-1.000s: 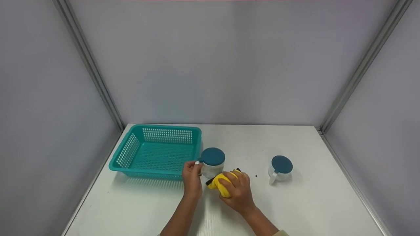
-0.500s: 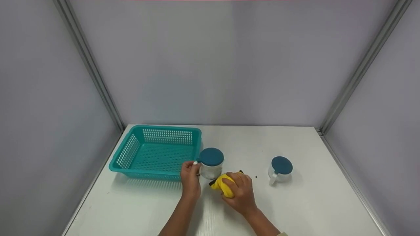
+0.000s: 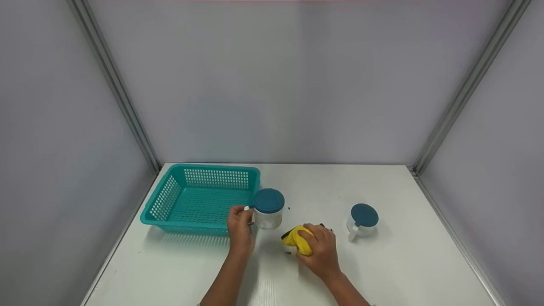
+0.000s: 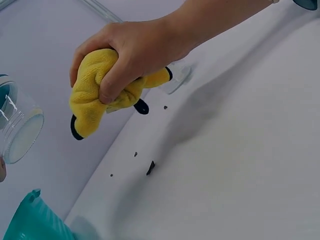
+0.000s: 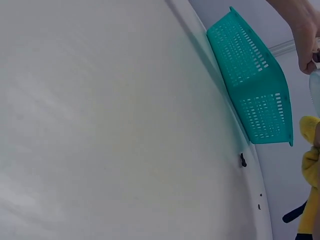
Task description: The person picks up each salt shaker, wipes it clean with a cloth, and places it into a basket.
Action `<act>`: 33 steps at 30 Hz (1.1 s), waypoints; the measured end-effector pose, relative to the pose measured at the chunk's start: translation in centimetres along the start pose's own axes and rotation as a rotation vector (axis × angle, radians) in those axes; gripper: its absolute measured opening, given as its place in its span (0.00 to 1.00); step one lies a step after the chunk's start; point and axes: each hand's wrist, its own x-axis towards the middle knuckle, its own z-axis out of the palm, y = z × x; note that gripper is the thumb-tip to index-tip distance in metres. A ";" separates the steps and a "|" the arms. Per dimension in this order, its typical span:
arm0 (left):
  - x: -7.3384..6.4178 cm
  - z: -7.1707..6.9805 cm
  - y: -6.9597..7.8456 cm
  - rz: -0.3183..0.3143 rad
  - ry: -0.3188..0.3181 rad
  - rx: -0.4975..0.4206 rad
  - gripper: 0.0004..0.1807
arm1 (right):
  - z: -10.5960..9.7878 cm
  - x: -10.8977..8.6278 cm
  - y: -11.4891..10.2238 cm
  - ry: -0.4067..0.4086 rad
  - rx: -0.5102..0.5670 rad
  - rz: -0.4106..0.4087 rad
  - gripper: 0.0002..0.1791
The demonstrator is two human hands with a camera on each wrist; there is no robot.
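My left hand holds the white handle of a clear glass jar with a round blue lid, beside the basket's near right corner. The jar's bottom shows at the left edge of the left wrist view. To its right, my right hand grips a bunched yellow cloth with black edging, its fingers curled over the top. In the left wrist view the cloth hangs in folds, apart from the jar. A dark elongated bit lies on the white table below, with several smaller specks around it.
A teal plastic basket with perforated sides stands at the table's back left, nothing visible in it. Another jar with a blue lid and white handle stands at the right. Grey-white panels enclose the white table on three sides.
My left hand and the jar have moved left and slightly away. My right hand has moved right with the cloth. A dark bit now shows on the table beside the cloth.
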 end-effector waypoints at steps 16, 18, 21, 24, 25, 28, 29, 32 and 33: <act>1.7 -2.0 1.7 0.035 0.054 -0.015 0.06 | -0.6 -1.6 2.2 -0.028 -0.012 0.147 0.28; 1.9 -2.3 2.0 0.036 0.062 -0.022 0.06 | -0.6 -1.8 2.6 -0.041 -0.009 0.192 0.27; 2.3 -2.6 2.5 0.047 0.064 -0.039 0.05 | -0.5 -2.2 3.2 -0.058 0.009 0.264 0.25; 2.7 -3.0 2.8 0.071 0.060 -0.064 0.05 | -0.4 -2.5 3.7 -0.071 0.026 0.328 0.25; 2.8 -3.1 2.9 0.080 0.060 -0.070 0.05 | -0.3 -2.7 3.9 -0.076 0.032 0.343 0.25; 3.1 -3.5 3.0 0.102 0.063 -0.096 0.05 | -0.1 -2.9 4.2 -0.083 0.051 0.383 0.26; 3.1 -3.6 3.1 0.106 0.067 -0.101 0.05 | 0.0 -3.0 4.3 -0.085 0.060 0.395 0.26; 3.3 -3.8 3.3 0.109 0.085 -0.106 0.05 | 0.2 -3.2 4.5 -0.094 0.091 0.437 0.26; 3.4 -3.8 3.3 0.111 0.090 -0.105 0.05 | 0.3 -3.2 4.6 -0.101 0.099 0.447 0.26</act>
